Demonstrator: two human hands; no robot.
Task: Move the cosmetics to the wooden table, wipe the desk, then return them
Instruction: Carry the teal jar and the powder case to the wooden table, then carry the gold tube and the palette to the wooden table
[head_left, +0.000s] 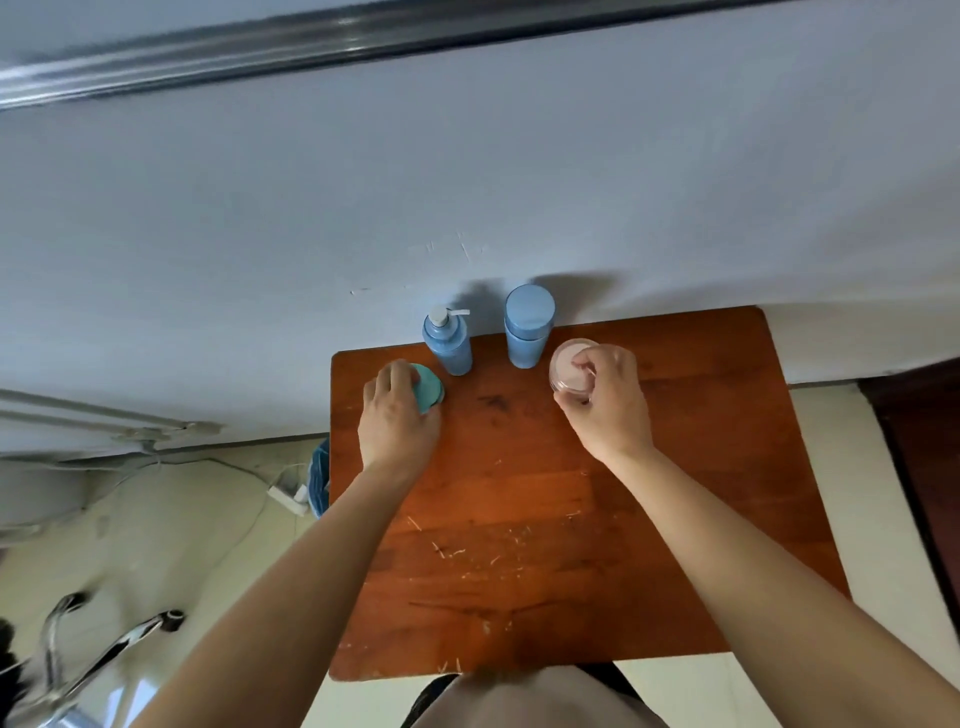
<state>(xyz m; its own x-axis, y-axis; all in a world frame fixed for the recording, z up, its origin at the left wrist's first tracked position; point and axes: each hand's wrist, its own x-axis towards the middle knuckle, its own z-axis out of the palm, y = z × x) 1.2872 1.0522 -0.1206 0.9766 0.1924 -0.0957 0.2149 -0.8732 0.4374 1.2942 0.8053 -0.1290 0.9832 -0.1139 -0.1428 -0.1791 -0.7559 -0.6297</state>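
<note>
Four cosmetics are standing on the wooden table (571, 519): two blue bottles, one with a pump (448, 340) and one capped (527, 326), and two jars. The left hand (397, 415) is gripping the teal jar (430, 394); the right hand (605, 402) is curling its fingers around the pink jar (569, 366).

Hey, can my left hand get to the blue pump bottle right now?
Probably yes, once freed: the blue plastic pump bottle stands just beyond the left hand with nothing between, but its fingers hold the round teal jar.
</note>
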